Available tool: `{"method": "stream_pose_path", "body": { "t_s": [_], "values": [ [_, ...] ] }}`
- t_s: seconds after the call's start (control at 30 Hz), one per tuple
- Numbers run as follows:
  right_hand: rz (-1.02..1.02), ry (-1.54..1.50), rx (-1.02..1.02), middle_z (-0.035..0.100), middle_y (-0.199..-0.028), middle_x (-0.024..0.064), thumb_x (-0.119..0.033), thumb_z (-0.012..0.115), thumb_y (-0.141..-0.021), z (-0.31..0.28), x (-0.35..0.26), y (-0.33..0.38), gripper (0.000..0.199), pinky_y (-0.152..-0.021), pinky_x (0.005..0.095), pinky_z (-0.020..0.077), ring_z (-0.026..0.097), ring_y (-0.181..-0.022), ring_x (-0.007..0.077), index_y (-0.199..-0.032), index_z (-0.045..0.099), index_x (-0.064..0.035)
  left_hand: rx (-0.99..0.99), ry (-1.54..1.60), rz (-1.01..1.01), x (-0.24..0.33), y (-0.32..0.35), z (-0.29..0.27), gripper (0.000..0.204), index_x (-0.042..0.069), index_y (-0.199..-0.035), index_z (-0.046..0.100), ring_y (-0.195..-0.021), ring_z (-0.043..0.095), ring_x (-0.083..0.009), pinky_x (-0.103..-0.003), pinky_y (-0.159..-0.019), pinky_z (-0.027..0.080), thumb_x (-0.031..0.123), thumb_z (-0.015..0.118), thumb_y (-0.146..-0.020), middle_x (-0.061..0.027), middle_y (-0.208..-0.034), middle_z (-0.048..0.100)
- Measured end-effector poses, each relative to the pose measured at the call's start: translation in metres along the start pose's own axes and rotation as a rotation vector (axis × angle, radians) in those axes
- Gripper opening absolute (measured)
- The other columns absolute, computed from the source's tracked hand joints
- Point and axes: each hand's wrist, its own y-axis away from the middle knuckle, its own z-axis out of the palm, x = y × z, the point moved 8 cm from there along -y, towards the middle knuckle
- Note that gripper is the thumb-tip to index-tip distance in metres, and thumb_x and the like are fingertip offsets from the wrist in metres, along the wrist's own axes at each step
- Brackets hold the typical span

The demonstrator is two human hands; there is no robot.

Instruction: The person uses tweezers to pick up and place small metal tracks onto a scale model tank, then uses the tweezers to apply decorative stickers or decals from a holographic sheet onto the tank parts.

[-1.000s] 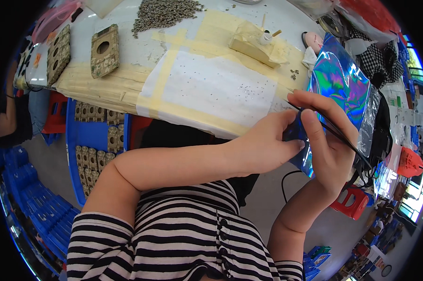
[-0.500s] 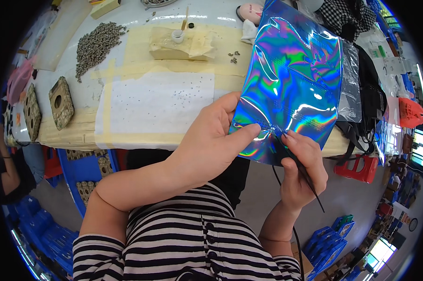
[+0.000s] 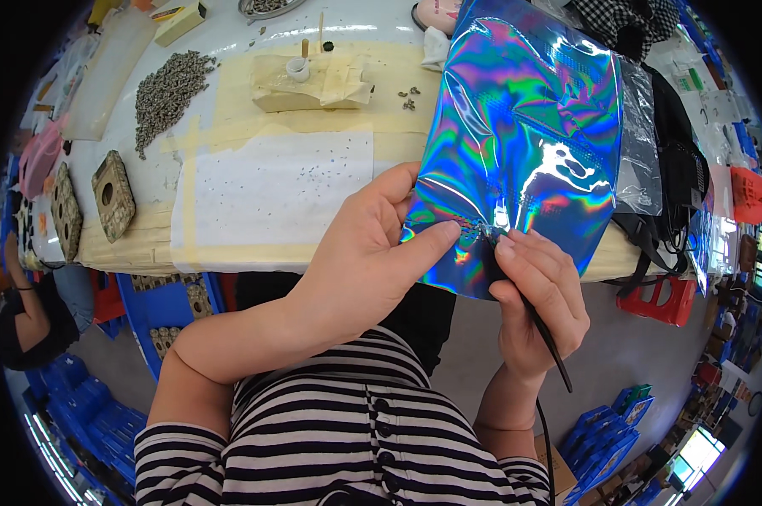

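Left hand closed on the lower left edge of a holographic foil sheet, thumb on top, index finger stretched along the rainbow surface toward the middle of the lower edge. Right hand curled narrow around a thin black tool, fingertips pinched at its upper end, tip pressed to the foil just beside the left index fingertip. Tool shaft running down past the palm, its lower end free below the wrist. Foil sheet held up over the near right part of the bench, tilted, shiny with blue, green and pink bands, creased near the centre; upper part covering the bench edge, lower edge hanging past it above the lap.

On the bench: white paper sheet dotted with tiny specks, taped down with wide yellowish tape, just left of the foil. Behind it a crumpled beige block carrying a small white cup and a thin stick. Further left a heap of small grey pieces. At the left edge two perforated brown blocks, one with a round hole. Clear plastic bags and dark cloth to the right of the foil. Red stool on the floor below right. Striped shirt across the bottom of the view.
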Motion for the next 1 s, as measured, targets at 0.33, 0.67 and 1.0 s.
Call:
{"method": "stream_pose_path", "body": {
  "t_s": [0.33,0.67,1.0],
  "values": [
    [-0.019,0.022,-0.002,0.072,-0.093,0.0087,-0.019,0.078,-0.072,0.002,-0.003,-0.001,0.03,-0.085,0.0393,0.0532,0.068,-0.092,0.0274,-0.098,0.074,-0.0044,0.01,-0.032,0.001,0.002,0.002,0.0,0.045,-0.005,-0.134,0.042,-0.105,0.062,-0.0136,-0.027,-0.092,0.052,-0.001,0.058,-0.093,-0.0124,-0.118,0.063],
    [-0.057,0.076,0.003,0.072,-0.092,0.0086,-0.021,0.077,-0.074,0.004,-0.011,0.0,0.028,-0.086,0.0414,0.0539,0.068,-0.092,0.0256,-0.098,0.075,-0.006,0.006,0.019,-0.008,0.002,0.002,-0.001,0.045,-0.005,-0.134,0.042,-0.104,0.063,-0.0132,-0.027,-0.09,0.054,-0.001,0.059,-0.093,-0.0122,-0.118,0.063],
    [-0.069,-0.007,-0.035,0.072,-0.092,0.0065,-0.019,0.078,-0.074,0.01,-0.024,-0.017,0.025,-0.088,0.0404,0.0509,0.068,-0.092,0.0248,-0.095,0.075,-0.0066,-0.063,-0.021,0.007,-0.001,0.002,-0.001,0.04,-0.003,-0.133,0.043,-0.106,0.061,-0.0122,-0.026,-0.094,0.05,0.001,0.056,-0.095,-0.0093,-0.119,0.062]
  ]
}}
